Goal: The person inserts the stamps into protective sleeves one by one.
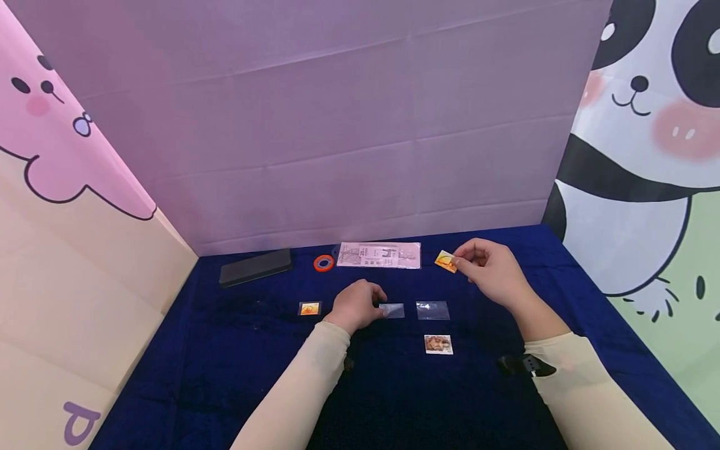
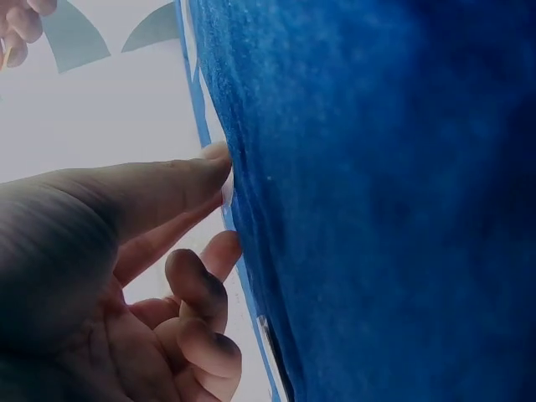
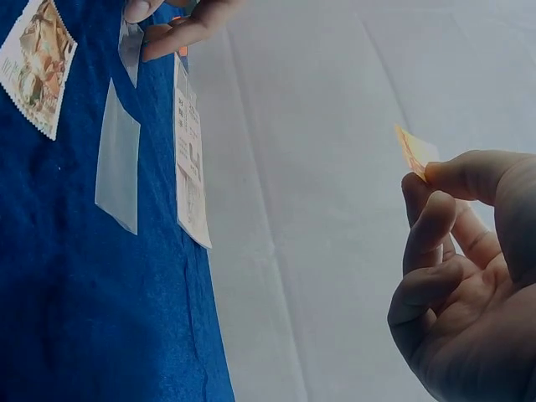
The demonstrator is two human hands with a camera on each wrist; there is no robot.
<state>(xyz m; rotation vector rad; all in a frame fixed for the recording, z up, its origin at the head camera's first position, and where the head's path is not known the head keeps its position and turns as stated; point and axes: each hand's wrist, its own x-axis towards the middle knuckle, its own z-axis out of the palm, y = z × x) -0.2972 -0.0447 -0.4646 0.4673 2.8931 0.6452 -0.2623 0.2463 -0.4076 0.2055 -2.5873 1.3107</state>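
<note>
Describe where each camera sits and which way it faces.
Head: worn there, faces forward and down at the blue cloth; left hand and right hand show.
Left wrist: worn there, faces the left hand; right fingers show.
Right wrist: worn there, faces the right hand; left fingers show.
Head and right wrist share the held orange stamp.

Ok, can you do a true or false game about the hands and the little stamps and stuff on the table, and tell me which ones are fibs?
1. The right hand holds a yellow-orange stamp. True.
2. The left hand rests on the dark flat case. False: it pinches a small clear sleeve.
3. In the head view, the red ring is left of the pink packet. True.
4. The brownish picture stamp is held in the left hand. False: it lies on the blue cloth.
5. Another orange stamp lies to the left of the left hand. True.
</note>
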